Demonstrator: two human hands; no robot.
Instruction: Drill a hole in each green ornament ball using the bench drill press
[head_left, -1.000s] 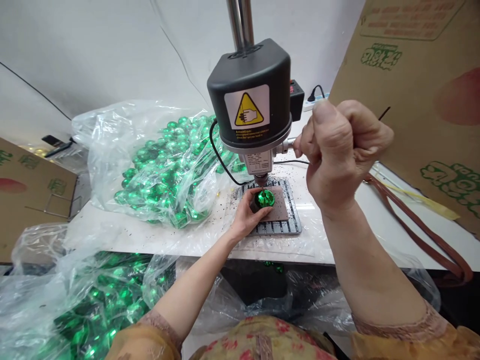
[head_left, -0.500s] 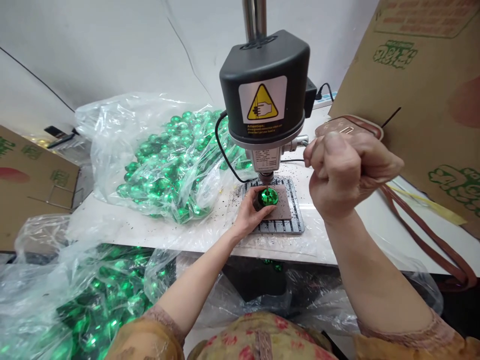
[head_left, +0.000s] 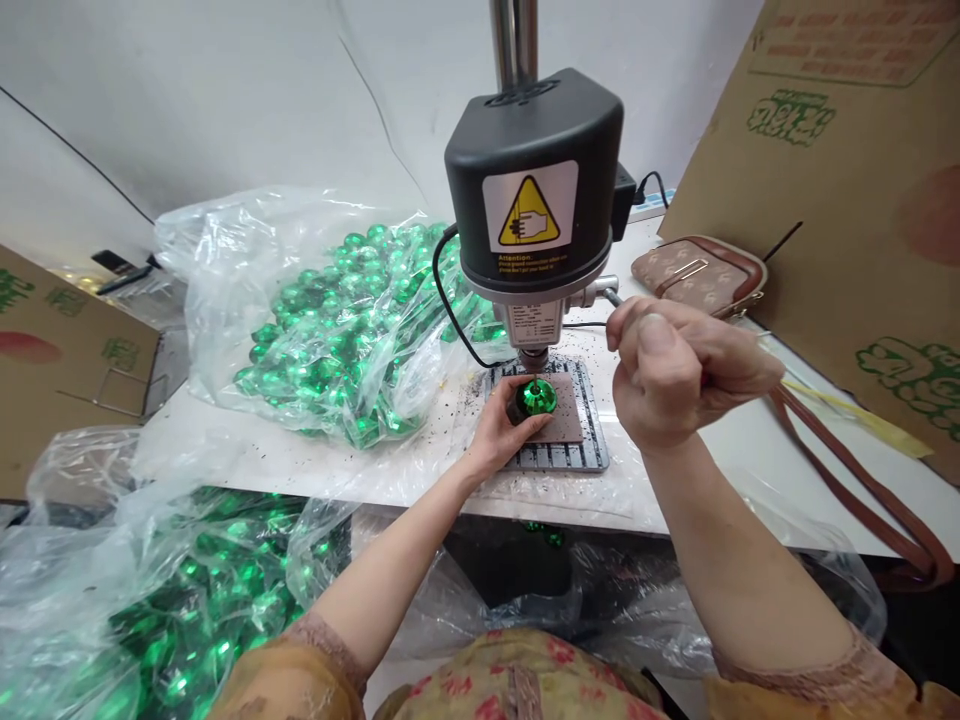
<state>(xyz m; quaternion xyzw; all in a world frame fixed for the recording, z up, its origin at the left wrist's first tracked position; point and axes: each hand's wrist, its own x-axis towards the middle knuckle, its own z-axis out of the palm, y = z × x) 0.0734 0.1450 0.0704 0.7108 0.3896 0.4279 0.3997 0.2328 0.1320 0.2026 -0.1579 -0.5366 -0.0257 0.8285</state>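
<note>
Fingers of the left hand (head_left: 504,428) pinch a shiny green faceted bead (head_left: 538,396) and hold it on a small brown pad (head_left: 564,415). The pad lies on a grey slotted metal plate (head_left: 556,455). The bead sits right under the tip of the black and silver bench drill (head_left: 534,205), which has a yellow warning sticker on its front.

At 3 o'clock from the bead, the right hand (head_left: 679,372) is clenched in a fist around the thin metal drill lever (head_left: 600,293). The lever sticks out from the side of the drill.

At 9 o'clock from the drill, a big clear plastic bag of green beads (head_left: 330,320) rests on the white table (head_left: 247,455). Small dark crumbs lie on the table near the plate. At 7 o'clock, below the table edge, a second clear bag of green beads (head_left: 195,600) lies open.

At 2 o'clock from the right hand, a brown patterned purse (head_left: 697,275) sits on the table, with its long brown strap (head_left: 862,470) running toward 4 o'clock. Behind the purse leans a tall brown cardboard sheet (head_left: 847,160) with green print.
</note>
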